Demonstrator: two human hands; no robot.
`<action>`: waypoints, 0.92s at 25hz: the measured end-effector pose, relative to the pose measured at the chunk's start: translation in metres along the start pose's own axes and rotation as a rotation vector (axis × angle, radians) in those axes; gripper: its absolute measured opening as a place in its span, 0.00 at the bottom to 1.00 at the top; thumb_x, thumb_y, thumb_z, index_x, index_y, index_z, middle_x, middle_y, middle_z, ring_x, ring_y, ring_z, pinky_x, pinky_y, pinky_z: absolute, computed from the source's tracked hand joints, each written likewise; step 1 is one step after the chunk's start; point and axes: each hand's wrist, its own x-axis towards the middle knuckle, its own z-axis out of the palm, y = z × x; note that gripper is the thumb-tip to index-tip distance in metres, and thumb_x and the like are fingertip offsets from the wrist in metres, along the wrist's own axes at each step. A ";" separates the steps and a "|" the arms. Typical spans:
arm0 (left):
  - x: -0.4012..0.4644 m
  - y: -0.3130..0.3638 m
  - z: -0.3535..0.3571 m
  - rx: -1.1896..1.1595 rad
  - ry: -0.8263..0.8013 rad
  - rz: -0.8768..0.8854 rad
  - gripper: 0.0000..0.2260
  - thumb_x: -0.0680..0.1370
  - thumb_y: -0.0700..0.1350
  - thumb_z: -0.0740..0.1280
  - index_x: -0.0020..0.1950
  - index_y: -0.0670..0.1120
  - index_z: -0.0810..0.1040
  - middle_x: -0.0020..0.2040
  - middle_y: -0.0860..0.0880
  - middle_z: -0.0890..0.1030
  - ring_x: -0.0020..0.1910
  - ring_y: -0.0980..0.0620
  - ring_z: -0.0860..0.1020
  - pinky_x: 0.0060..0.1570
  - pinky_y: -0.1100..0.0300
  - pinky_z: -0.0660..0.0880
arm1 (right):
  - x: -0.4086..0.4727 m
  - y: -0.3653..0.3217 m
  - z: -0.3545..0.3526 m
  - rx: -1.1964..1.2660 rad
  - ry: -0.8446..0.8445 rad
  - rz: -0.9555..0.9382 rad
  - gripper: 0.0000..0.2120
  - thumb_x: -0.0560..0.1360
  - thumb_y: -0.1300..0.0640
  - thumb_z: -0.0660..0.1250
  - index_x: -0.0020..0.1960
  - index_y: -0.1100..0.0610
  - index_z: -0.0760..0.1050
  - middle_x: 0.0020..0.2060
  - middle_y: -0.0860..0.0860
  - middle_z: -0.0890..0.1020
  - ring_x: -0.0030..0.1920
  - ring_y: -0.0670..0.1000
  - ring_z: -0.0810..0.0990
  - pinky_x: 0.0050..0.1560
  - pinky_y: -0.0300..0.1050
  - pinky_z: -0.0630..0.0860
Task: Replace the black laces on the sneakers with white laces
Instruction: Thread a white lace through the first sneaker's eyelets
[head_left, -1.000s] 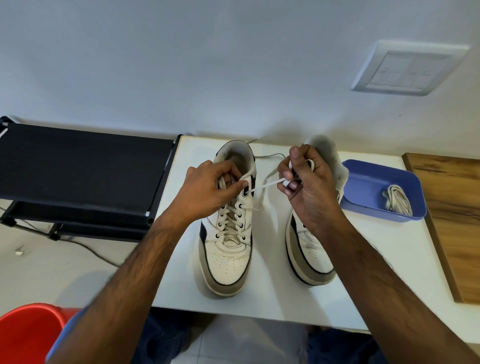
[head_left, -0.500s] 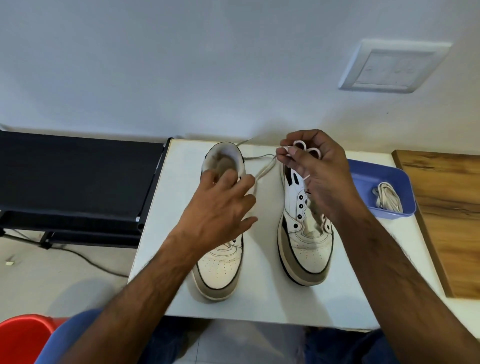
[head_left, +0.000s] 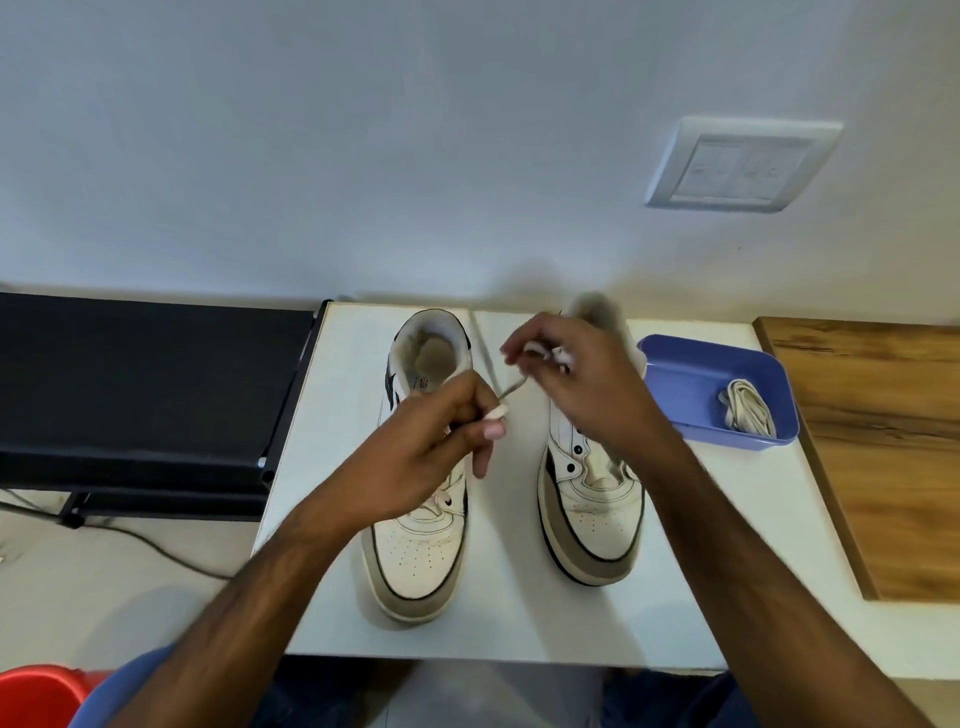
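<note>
- White lace (head_left: 511, 387) runs taut and slanted between the two hands, its long axis going from lower left to upper right, above the gap between the sneakers.
- Left hand (head_left: 431, 457) pinches the lace's lower end in curled fingers, over the left sneaker (head_left: 415, 551), whose eyelets it mostly hides.
- Right hand (head_left: 576, 384) holds a bunched white loop at the top of the right sneaker (head_left: 592, 514), fingers curled round it; blur hides the exact grip.
- Right sneaker's visible eyelets look bare, so I judge that lacing it is still to come.
- Both sneakers stand toe-toward-the-person on the white surface (head_left: 519, 634).
- Blue tray (head_left: 675, 374), just right of the right sneaker, holds a coiled white lace (head_left: 745, 413).
</note>
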 end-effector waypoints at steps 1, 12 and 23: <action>0.000 0.008 -0.005 -0.113 0.062 0.031 0.04 0.82 0.49 0.67 0.48 0.52 0.74 0.35 0.50 0.80 0.32 0.55 0.73 0.37 0.54 0.70 | -0.002 0.003 0.005 -0.265 -0.051 -0.067 0.10 0.78 0.62 0.68 0.52 0.48 0.83 0.50 0.42 0.84 0.55 0.50 0.78 0.56 0.55 0.73; -0.003 0.004 -0.042 -0.156 0.513 0.108 0.15 0.80 0.46 0.68 0.39 0.37 0.75 0.33 0.47 0.75 0.33 0.55 0.72 0.37 0.63 0.69 | -0.004 -0.042 -0.016 0.858 -0.274 0.088 0.17 0.82 0.56 0.57 0.35 0.55 0.70 0.28 0.51 0.73 0.36 0.57 0.76 0.58 0.59 0.77; -0.020 -0.044 -0.068 0.114 0.067 -0.054 0.15 0.70 0.50 0.66 0.28 0.43 0.68 0.30 0.47 0.69 0.30 0.45 0.68 0.31 0.53 0.67 | -0.001 -0.003 -0.017 1.632 0.464 0.411 0.16 0.78 0.57 0.68 0.32 0.55 0.73 0.36 0.51 0.81 0.42 0.49 0.82 0.51 0.45 0.81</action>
